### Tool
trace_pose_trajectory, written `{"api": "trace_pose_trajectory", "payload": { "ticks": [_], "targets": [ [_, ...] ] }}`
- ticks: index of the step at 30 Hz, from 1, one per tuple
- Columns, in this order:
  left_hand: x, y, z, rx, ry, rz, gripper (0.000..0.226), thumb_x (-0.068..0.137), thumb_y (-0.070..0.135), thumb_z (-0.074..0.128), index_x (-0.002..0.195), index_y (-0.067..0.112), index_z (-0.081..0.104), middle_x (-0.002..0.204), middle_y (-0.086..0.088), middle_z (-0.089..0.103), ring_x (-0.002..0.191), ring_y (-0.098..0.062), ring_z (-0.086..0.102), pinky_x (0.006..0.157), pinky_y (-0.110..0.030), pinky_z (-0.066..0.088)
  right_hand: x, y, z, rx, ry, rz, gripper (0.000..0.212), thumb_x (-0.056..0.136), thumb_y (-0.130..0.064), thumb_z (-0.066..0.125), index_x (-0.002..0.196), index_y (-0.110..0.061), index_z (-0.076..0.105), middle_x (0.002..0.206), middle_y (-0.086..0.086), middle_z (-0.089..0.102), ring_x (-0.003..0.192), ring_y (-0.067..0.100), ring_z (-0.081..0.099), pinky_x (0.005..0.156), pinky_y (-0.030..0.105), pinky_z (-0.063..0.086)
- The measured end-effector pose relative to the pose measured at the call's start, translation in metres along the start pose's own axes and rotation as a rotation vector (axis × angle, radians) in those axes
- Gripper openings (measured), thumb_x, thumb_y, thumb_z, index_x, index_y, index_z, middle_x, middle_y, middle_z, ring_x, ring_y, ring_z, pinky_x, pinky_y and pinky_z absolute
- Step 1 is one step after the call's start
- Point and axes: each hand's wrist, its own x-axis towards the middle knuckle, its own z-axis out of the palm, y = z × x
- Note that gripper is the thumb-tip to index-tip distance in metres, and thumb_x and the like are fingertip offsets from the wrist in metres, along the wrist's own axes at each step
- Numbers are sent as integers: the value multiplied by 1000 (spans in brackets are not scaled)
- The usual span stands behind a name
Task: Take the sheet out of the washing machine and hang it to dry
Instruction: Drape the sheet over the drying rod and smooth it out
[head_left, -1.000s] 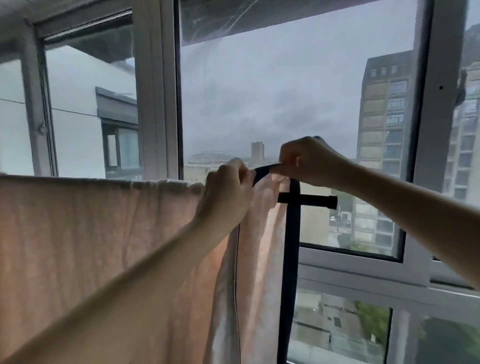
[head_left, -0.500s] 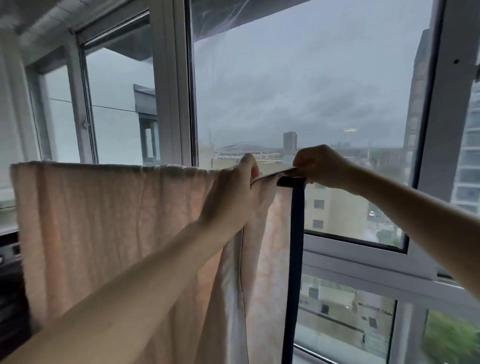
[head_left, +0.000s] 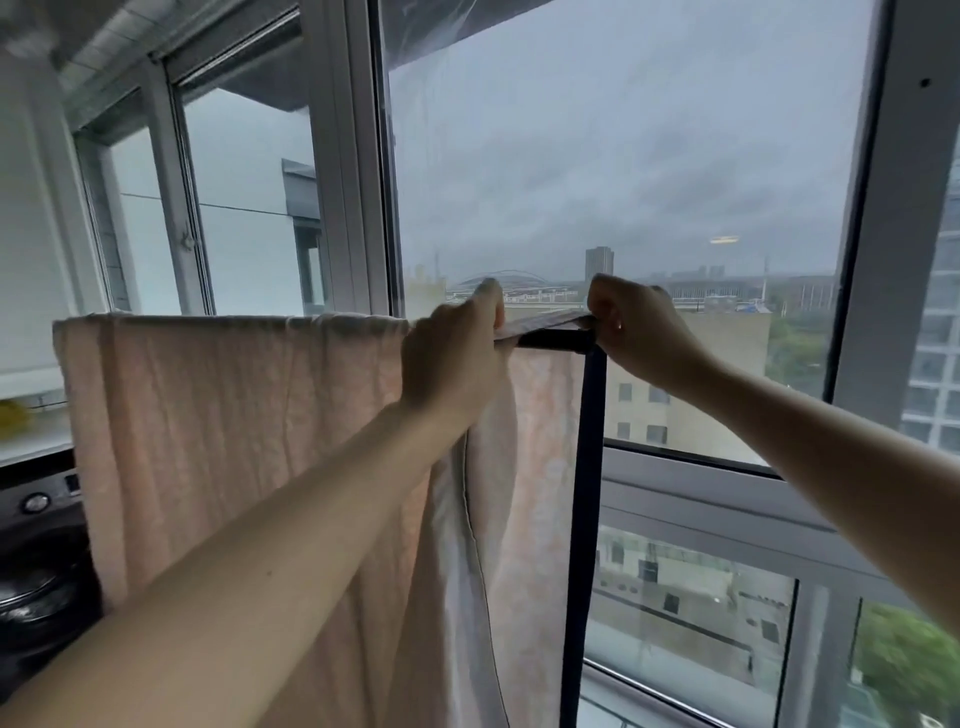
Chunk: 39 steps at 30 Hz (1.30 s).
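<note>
Sheet: the pale pink sheet (head_left: 234, 441) hung draped over the top bar of a dark drying rack (head_left: 584, 467), spread from the bar's left end to near its right corner; its folds fell straight down past the bottom of the view.
Sheet edge: a stitched hem ran down the cloth just below the left wrist, and a narrow strip of cloth lay stretched along the bar between the two hands.
Left hand: the left hand (head_left: 452, 364) rested on top of the bar with its fingers curled over the sheet, gripping the cloth there.
Right hand: the right hand (head_left: 641, 332) sat at the right corner of the rack, fingers bent and pinching the end of the sheet against the bar.
Rack: only a short bare piece of the top bar showed between the hands, and the right upright post ran down from the corner, just beside the hanging cloth.
Washing machine: a dark washing machine (head_left: 39, 561) stood at the lower left, partly hidden behind the sheet; its round door and a knob showed, but what lay inside the drum could not be told.
Window: a large window (head_left: 623, 156) stood behind the rack, with grey sky and buildings beyond.
</note>
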Motion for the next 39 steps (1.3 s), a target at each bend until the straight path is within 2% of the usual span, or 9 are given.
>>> {"api": "trace_pose_trajectory", "payload": {
  "ticks": [3, 7, 11, 14, 17, 21, 25, 33, 39],
  "targets": [
    [10, -6, -3, 106, 57, -42, 14, 84, 10, 53, 86, 18, 41, 66, 0, 50, 66, -33, 53, 57, -31, 28, 4, -5, 2, 10, 17, 8, 26, 79, -5, 65, 69, -14, 42, 59, 9, 48, 58, 31, 42, 56, 34, 41],
    [-14, -9, 8, 92, 72, -3, 27, 88, 33, 63, 78, 22, 40, 61, 5, 48, 58, -24, 44, 51, -29, 26, -19, -5, 13, 62, 38, 55, 17, 78, -3, 61, 71, -10, 47, 60, 9, 53, 60, 32, 51, 53, 33, 37],
    [-51, -10, 17, 42, 22, 15, 26, 89, 32, 59, 79, 20, 38, 60, 5, 48, 55, -24, 47, 49, -27, 28, -50, -15, 24, 115, 16, 169, 21, 83, -8, 60, 80, -17, 40, 58, -10, 48, 55, 16, 47, 54, 27, 34],
    [-72, -7, 24, -4, -66, -1, 29, 91, 36, 57, 76, 20, 38, 61, 2, 49, 58, -26, 53, 52, -28, 36, -63, -24, 33, 118, -75, 257, 20, 84, -11, 57, 74, -19, 42, 58, -12, 47, 53, 4, 43, 48, 10, 28],
    [-94, -5, 32, -14, -138, -19, 30, 93, 35, 55, 73, 20, 39, 55, 10, 37, 53, -19, 48, 48, -25, 28, -84, -28, 44, 96, -194, 291, 33, 88, -14, 58, 61, -22, 43, 58, -9, 47, 56, 13, 46, 48, 15, 28],
    [-124, -9, 36, -5, -199, -101, 34, 93, 35, 52, 67, 18, 37, 52, 8, 35, 50, -20, 40, 50, -28, 23, -122, -29, 57, 188, -287, 344, 22, 91, -20, 60, 71, -26, 56, 63, -14, 54, 51, -3, 52, 48, 7, 34],
    [-156, -21, 36, 2, -242, -207, 41, 89, 34, 54, 58, 17, 32, 51, 0, 40, 53, -30, 40, 52, -31, 25, -156, -33, 71, 261, -260, 446, 5, 91, -20, 61, 90, -16, 60, 70, -2, 67, 58, 7, 64, 56, 26, 54],
    [-228, -41, 52, -91, -412, -465, 37, 86, 21, 53, 55, 19, 33, 58, -9, 44, 63, -38, 39, 55, -35, 34, -196, -55, 87, 422, -362, 580, 9, 92, -20, 60, 90, -11, 60, 69, -1, 71, 59, 12, 68, 61, 32, 57],
    [-266, -41, 52, -138, -527, -465, 38, 97, 43, 45, 67, 20, 49, 70, -13, 62, 71, -38, 57, 63, -41, 50, -214, -81, 100, 570, -515, 482, 27, 89, -24, 63, 114, -14, 62, 106, -6, 69, 93, 6, 66, 85, 31, 54]
  ]
}}
